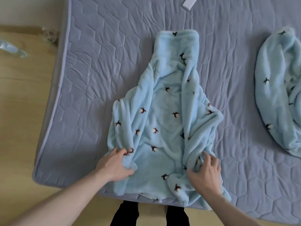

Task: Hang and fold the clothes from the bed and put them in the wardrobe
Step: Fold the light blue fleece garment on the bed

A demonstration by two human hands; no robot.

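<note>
A light blue fleece garment with small dark and white cotton-flower prints lies spread on the bed, its narrow end pointing away from me and both long sides folded inward. My left hand grips the folded left edge near the garment's near end. My right hand pinches the folded right edge at the same height. A second garment of the same blue fleece lies bunched at the right side of the bed.
The bed has a lavender quilted mattress cover; its near edge runs just in front of my legs. A white flat object lies at the far edge. The wooden floor is at the left, with a clear plastic item on it.
</note>
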